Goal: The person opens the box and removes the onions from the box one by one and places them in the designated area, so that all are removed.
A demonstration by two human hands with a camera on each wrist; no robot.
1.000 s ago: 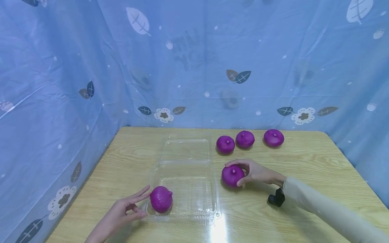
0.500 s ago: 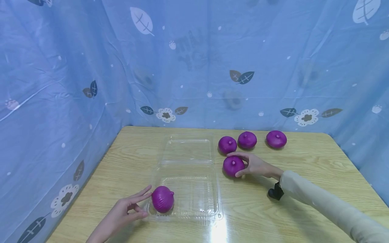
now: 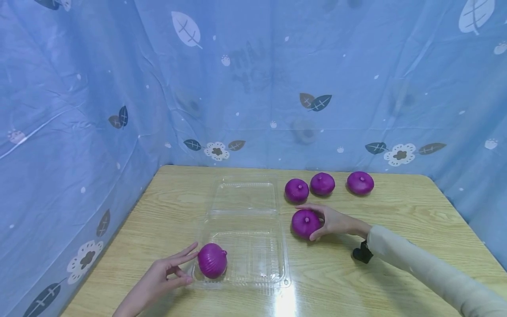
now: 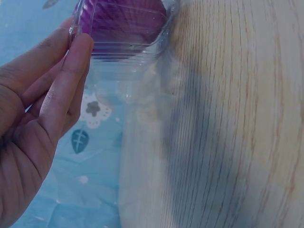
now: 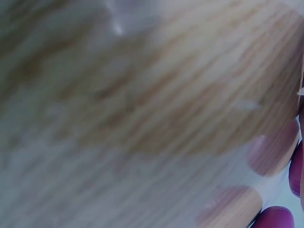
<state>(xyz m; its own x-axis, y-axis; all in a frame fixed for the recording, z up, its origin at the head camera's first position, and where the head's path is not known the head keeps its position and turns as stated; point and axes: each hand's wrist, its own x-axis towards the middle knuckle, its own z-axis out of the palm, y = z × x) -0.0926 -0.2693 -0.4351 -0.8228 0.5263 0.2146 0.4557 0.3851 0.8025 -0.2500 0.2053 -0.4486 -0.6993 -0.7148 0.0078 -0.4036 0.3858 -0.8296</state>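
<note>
My right hand [image 3: 332, 221] holds a purple onion [image 3: 306, 223] between thumb and fingers, to the right of the clear plastic container [image 3: 253, 279]. Whether this onion touches the table cannot be told. At the left, my left hand [image 3: 160, 277] grips the container's left rim near its front corner. The left wrist view shows the fingers [image 4: 64, 90] at that clear rim, right beside the onion inside. That second onion [image 3: 212, 260] lies tilted on its side in the container's front left corner. In the right wrist view the held onion cannot be made out.
Three more purple onions stand along the back: one [image 3: 296, 190] beside the lid, one [image 3: 322, 184] close to it, another [image 3: 360, 183] farther right. The container's lid [image 3: 244, 193] lies folded open toward the back. A blue patterned curtain [image 3: 257, 88] hangs behind the wooden table [image 3: 396, 211].
The right hand and its onion first shift toward the back onions, then come slightly nearer again. The left hand and the onion in the container stay put; the view shifts slightly.
</note>
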